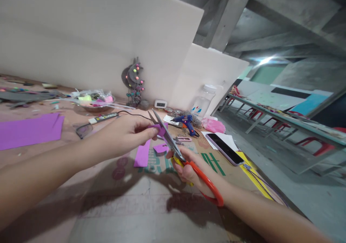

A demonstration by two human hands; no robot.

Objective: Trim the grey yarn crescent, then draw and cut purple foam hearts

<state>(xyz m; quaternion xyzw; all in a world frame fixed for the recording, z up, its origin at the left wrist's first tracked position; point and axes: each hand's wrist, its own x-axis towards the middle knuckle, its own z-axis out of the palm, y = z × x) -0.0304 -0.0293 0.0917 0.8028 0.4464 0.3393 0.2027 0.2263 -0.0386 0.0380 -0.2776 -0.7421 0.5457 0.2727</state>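
Observation:
Between the thumb and fingers of my left hand (132,133) is a small purple piece (161,129). My right hand (190,163) grips scissors (171,142) with orange and yellow handles. The blades point up and to the left, parted at the tips, and the purple piece lies against them. Below the hands, a purple strip (142,154) and a small purple offcut (160,148) rest on the printed cardboard (151,207). Larger purple sheets (29,129) lie at the far left.
Behind the hands are a blue glue gun (186,122), a clear bottle (202,102), a small clock (160,103) and a bowl (94,108) of craft pieces. A phone (224,148) lies at right. A moon-shaped ornament (134,79) leans on the white board.

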